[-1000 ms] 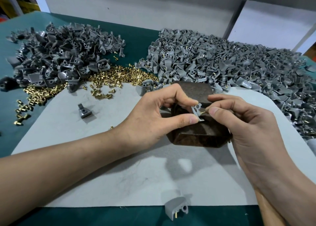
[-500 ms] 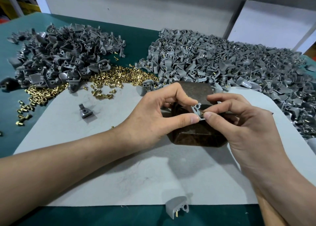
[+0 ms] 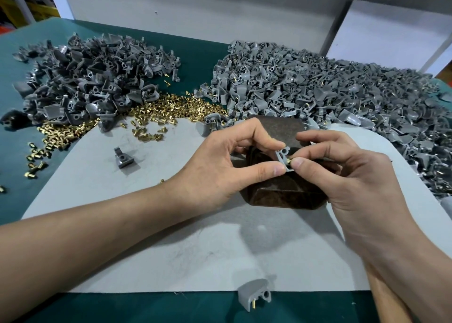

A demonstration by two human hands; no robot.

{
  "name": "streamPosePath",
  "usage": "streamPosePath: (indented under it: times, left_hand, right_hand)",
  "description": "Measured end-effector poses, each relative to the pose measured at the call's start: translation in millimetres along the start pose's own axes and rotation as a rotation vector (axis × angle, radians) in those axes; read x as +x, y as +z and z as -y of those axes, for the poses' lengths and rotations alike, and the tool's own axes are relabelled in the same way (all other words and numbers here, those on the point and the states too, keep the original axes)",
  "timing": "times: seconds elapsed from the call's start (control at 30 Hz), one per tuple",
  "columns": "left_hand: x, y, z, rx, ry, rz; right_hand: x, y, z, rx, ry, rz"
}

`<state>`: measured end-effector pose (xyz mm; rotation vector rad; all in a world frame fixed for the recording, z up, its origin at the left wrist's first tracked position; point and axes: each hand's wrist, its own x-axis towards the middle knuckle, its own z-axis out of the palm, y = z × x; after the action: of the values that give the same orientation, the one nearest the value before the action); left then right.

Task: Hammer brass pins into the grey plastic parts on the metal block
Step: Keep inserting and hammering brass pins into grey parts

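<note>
Small grey plastic part (image 3: 283, 156) pinched between left hand (image 3: 221, 166) thumb and forefinger, held just above the dark rounded metal block (image 3: 276, 190). Right hand (image 3: 342, 173) pinches a short brass pin (image 3: 288, 161) against the part's side. Loose brass pins (image 3: 156, 111) heaped behind-left; finished light-grey parts pile (image 3: 330, 95) behind-right.

A pale grey mat (image 3: 97, 188) is laid on a dark green table cover (image 3: 122, 308). A white board (image 3: 391, 34) is seen at the back right, beside a grey wall (image 3: 195, 9).
</note>
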<state>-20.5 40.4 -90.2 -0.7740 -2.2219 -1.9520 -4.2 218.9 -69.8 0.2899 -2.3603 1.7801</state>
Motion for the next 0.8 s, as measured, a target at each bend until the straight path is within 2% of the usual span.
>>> streamPosePath:
  times: [0.4, 0.8]
  left_hand:
    - [1.0, 0.4, 2.4, -0.012, 0.027, 0.010]
    - [0.5, 0.6, 1.7, -0.010, 0.025, -0.003]
  right_hand:
    - [1.2, -3.8, 4.5, -0.242, -0.135, 0.009]
    - [0.9, -2.4, 5.7, -0.186, -0.107, -0.002]
